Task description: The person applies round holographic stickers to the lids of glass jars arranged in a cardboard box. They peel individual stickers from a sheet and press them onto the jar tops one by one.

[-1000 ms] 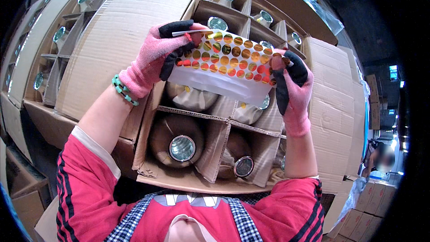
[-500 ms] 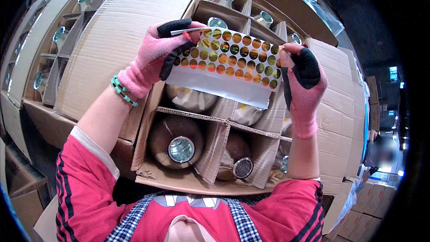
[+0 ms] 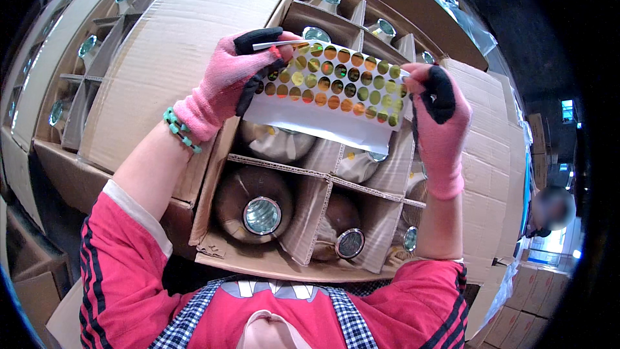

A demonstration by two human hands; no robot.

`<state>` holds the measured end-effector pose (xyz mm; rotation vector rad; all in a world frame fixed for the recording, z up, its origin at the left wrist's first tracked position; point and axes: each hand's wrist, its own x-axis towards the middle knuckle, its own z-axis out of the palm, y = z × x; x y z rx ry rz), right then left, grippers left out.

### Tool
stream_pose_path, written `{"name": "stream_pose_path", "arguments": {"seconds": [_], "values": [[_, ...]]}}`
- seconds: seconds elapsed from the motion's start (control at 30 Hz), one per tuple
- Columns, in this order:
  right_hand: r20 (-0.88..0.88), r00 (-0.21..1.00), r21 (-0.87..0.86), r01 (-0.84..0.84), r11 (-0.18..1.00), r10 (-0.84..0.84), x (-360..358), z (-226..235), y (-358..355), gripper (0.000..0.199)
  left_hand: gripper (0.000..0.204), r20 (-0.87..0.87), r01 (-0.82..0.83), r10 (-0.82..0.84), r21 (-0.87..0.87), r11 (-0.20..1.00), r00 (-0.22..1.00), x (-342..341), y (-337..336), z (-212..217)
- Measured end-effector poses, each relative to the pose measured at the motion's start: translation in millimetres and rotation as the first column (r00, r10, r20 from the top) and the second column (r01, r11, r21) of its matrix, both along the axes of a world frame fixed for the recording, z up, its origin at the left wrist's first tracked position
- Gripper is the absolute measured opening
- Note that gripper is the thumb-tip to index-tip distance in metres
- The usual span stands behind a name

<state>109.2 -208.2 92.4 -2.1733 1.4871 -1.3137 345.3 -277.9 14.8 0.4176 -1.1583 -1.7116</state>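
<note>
A white sheet of round gold holographic stickers (image 3: 336, 86) is stretched between my hands above an open cardboard box (image 3: 284, 265). My left hand (image 3: 226, 77), in a pink and black glove, is closed on the sheet's left side; the upper edge folds over near its thumb. At the upper right corner, my right hand (image 3: 442, 113), gloved alike, pinches with bare fingertips. Whether a loose sticker is between them is too small to tell. Beneath the sheet, rounded glass flasks with silvery mouths (image 3: 262, 216) stand in the box's compartments, partly hidden by it.
Cardboard dividers (image 3: 310, 220) separate the flasks. Another box with similar flasks (image 3: 87, 46) stands on the left, its wide flap (image 3: 174, 32) alongside mine. A right-hand flap (image 3: 494, 155) spreads outward. Stacked cartons (image 3: 533, 291) and another person (image 3: 552, 210) are at the far right.
The sheet has shifted slightly to the right and its shine differs. My right fingertips have moved a little left at its corner. The person at far right has moved slightly.
</note>
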Motion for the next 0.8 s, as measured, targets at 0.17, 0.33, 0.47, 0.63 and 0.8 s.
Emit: {"name": "stream_pose_path", "arguments": {"seconds": [0.17, 0.33, 0.47, 0.63, 0.8], "values": [[0.347, 0.916, -0.006, -0.212, 0.977, 0.201, -15.2, 13.0, -63.2, 0.013, 0.024, 0.253, 0.094, -0.085, -0.022, 0.995, 0.964, -3.9, -1.0, -0.4], [-0.359, 0.925, 0.145, -0.074, 0.987, 0.122, -17.6, -37.6, -209.7, 0.016, 0.020, 0.272, 0.182, -0.171, -0.016, 0.983, 0.947, -3.0, -5.6, -7.3], [-0.717, 0.695, 0.240, 0.178, 0.954, 0.051, 3.1, -59.2, -258.6, 0.019, 0.023, 0.229, 0.190, -0.197, 0.052, 0.980, 0.953, -8.4, -0.1, -2.2], [-0.753, 0.626, 0.418, 0.218, 0.882, 0.202, 12.7, -84.4, -301.9, 0.036, 0.020, 0.185, 0.156, -0.166, 0.070, 0.985, 0.968, -10.6, 0.4, -1.7], [-0.917, 0.397, 0.143, 0.250, 0.958, 0.033, 25.5, -92.8, -294.3, 0.056, 0.024, 0.190, 0.144, -0.152, 0.056, 0.988, 0.970, -5.7, 0.4, -4.8]]}}
